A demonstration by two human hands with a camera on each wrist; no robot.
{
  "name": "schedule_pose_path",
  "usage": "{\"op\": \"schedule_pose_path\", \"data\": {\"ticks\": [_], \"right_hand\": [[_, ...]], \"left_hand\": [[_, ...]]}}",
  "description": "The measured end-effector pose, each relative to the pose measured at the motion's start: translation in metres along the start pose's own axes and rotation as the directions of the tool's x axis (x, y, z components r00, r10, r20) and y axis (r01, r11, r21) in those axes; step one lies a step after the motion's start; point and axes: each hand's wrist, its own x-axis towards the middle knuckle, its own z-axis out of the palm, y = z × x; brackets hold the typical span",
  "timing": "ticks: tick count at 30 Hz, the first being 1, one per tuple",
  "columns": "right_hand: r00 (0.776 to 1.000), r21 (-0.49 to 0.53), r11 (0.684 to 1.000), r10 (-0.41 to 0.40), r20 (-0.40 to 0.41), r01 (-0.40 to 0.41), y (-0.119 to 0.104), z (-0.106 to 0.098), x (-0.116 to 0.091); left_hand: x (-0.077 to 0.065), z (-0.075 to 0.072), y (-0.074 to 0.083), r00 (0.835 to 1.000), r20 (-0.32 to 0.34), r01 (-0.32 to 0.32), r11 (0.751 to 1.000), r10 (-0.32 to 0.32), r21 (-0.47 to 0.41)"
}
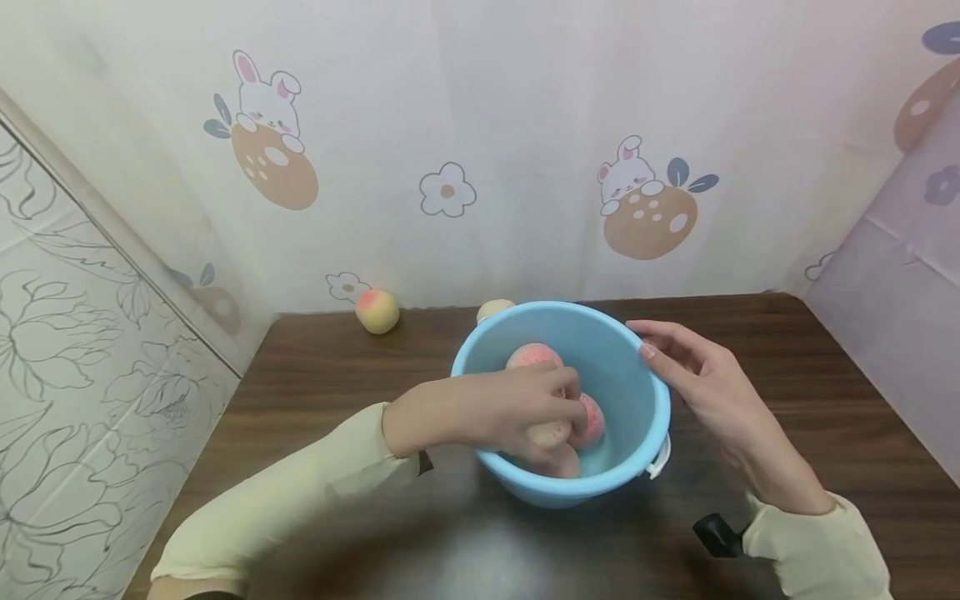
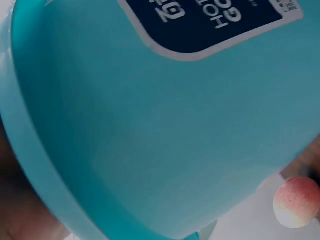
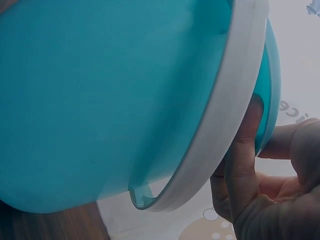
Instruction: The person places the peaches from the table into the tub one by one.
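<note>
A light blue bucket (image 1: 555, 492) stands on the dark wooden table with several peaches inside, one pink peach (image 1: 534, 355) near the left wall and another (image 1: 592, 421) further right. My left hand (image 1: 517, 408) reaches over the rim into the bucket, fingers curled round a pale peach (image 1: 549, 433). In the left wrist view, the bucket's outer wall (image 2: 165, 125) hides most of that hand. My right hand (image 1: 697, 375) holds the bucket's right rim, thumb on the edge. The right wrist view has its fingers (image 3: 245, 165) by the rim, beside the white handle (image 3: 220, 110).
Another peach (image 1: 377, 311) sits at the table's back left edge. A pale round thing (image 1: 495, 309) shows partly behind the bucket. The table (image 1: 330, 367) backs onto a curtain (image 1: 525, 100) printed with rabbits. A black object (image 1: 718, 535) is by the right sleeve.
</note>
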Motion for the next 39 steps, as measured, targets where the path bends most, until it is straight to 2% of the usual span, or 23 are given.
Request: {"op": "schedule_pose_path", "data": {"ticks": [7,13,17,27,30,33,36,39], "right_hand": [[1.000,0.008,1.000,0.005,0.007,-0.005,0.000,0.001,0.000],[1.000,-0.006,1.000,0.003,0.002,-0.003,0.000,0.000,0.000],[1.000,-0.004,1.000,0.011,0.008,-0.011,-0.001,0.000,0.001],[1.000,0.023,1.000,0.011,0.020,-0.012,-0.003,0.001,0.001],[1.000,0.017,1.000,0.001,0.017,-0.001,-0.003,0.001,0.000],[1.000,0.016,1.000,0.003,0.016,-0.004,-0.003,0.000,0.000],[1.000,0.015,1.000,0.002,0.015,-0.003,-0.003,-0.001,0.001],[1.000,0.002,1.000,-0.007,0.007,0.007,-0.002,0.000,0.001]], "left_hand": [[0.012,0.003,0.000,0.990,0.136,-0.052,0.998,0.046,0.042],[0.018,0.006,-0.002,0.977,0.198,-0.089,0.993,0.073,0.072],[0.020,0.008,-0.003,0.974,0.214,-0.088,0.994,0.073,0.065],[0.017,0.004,-0.001,0.978,0.190,-0.093,0.995,0.087,0.022],[0.015,-0.001,-0.001,0.982,0.172,-0.082,0.997,0.080,0.001],[0.010,-0.009,-0.002,0.990,0.117,-0.072,0.997,0.074,-0.022],[0.003,-0.019,-0.006,0.997,0.022,-0.066,0.997,0.067,-0.050],[-0.004,-0.028,-0.016,0.992,-0.110,-0.062,0.995,0.054,-0.076]]}}
